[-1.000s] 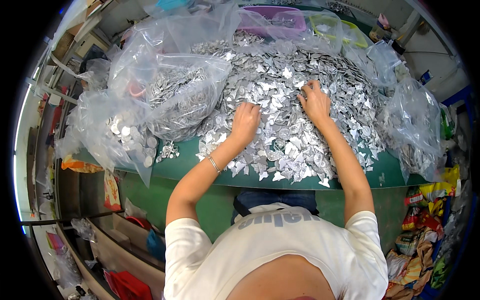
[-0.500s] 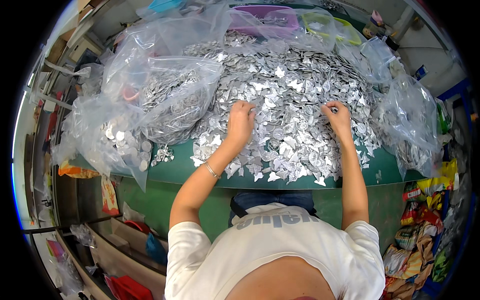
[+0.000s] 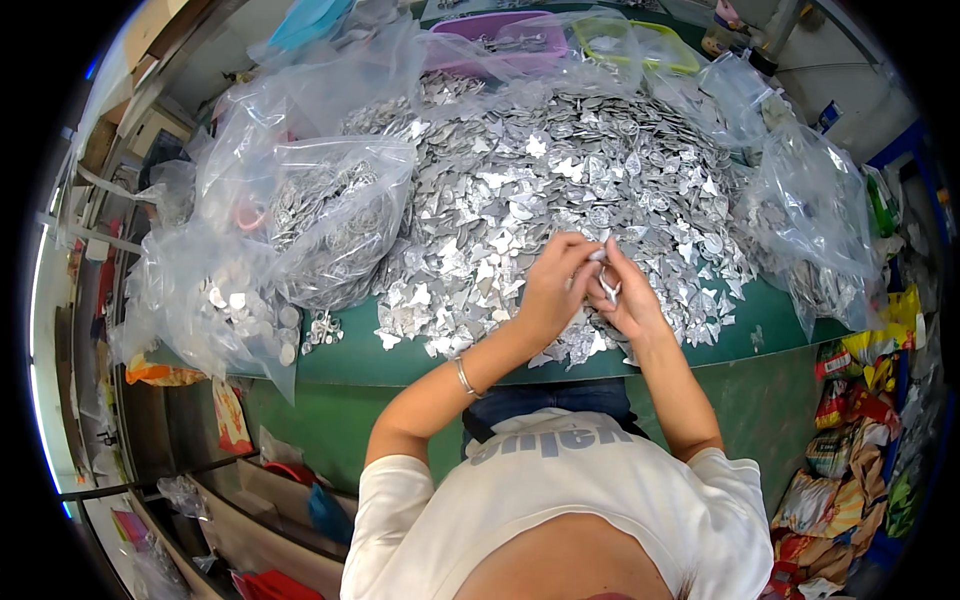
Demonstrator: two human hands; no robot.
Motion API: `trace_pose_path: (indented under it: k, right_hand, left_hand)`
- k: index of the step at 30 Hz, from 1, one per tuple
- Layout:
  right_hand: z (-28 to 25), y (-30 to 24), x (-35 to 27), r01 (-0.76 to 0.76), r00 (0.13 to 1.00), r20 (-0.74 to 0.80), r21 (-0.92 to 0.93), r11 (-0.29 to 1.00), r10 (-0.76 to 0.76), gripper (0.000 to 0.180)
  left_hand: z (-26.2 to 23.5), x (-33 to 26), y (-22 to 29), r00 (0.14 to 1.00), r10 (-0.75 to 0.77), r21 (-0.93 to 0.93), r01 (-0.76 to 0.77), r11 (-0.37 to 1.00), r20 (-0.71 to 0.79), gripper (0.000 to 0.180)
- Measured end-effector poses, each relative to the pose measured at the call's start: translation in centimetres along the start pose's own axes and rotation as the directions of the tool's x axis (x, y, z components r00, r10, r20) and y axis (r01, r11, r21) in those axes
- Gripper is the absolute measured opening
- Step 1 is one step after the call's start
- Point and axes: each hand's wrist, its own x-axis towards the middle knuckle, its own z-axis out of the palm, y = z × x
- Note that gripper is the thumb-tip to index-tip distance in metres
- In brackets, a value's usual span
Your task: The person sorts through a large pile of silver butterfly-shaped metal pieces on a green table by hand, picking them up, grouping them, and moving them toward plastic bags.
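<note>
Over the near part of a wide heap of small flat silver metal pieces [image 3: 470,200], my two hands meet. My left hand [image 3: 552,290] is closed, its fingertips pinched against those of my right hand. My right hand [image 3: 636,300] curls round a few silver metal pieces [image 3: 609,286], their bright edges showing between thumb and fingers. A small piece also shows at the touching fingertips; its exact shape is too small to tell. The heaped pieces vary: some are smooth and star-like or butterfly-like, others have openwork patterns.
Clear plastic bags of metal pieces [image 3: 335,215] stand left of the heap, with a bag of round discs [image 3: 245,305] nearer. Another filled bag [image 3: 810,220] is at the right. Purple [image 3: 500,40] and lime-green baskets [image 3: 640,45] sit behind, on the green table [image 3: 420,368].
My hands, earlier apart over the heap, have come together nearer the table's front edge. My left hand moved right, my right hand moved left and closer. Silver pieces now show between them.
</note>
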Motion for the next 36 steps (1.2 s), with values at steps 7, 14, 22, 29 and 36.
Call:
trace_pose_path:
  k: [7,14,22,29,36]
  right_hand:
    - [-5.7,-5.0,-1.2,0.18,0.984,-0.04,0.273,0.945,-0.176,0.026]
    - [-9.3,-8.6,-2.2,0.264,0.954,0.106,0.153,0.952,-0.282,0.02]
    - [-12.1,-10.6,-3.3,0.411,0.87,-0.278,-0.045,0.91,-0.407,0.016]
    - [-12.7,-10.8,-0.3,0.34,0.532,0.189,-0.94,0.004,-0.825,0.022]
    - [-9.4,-11.1,3.0,-0.116,0.656,0.16,-0.944,-0.308,-0.738,0.017]
  left_hand:
    - [1.8,1.4,-1.7,0.993,0.046,0.214,-0.068,0.974,0.106,0.029]
    - [7.0,6.8,-4.7,0.908,-0.134,0.632,-0.164,0.757,0.396,0.025]
    - [7.2,7.1,-7.5,0.93,-0.045,0.481,-0.147,0.864,0.365,0.011]
    - [4.3,6.7,-4.5,0.613,-0.643,-0.516,0.773,0.37,0.459,0.012]
    - [4.5,4.6,-3.6,0.548,-0.579,-0.579,0.801,0.153,0.604,0.014]
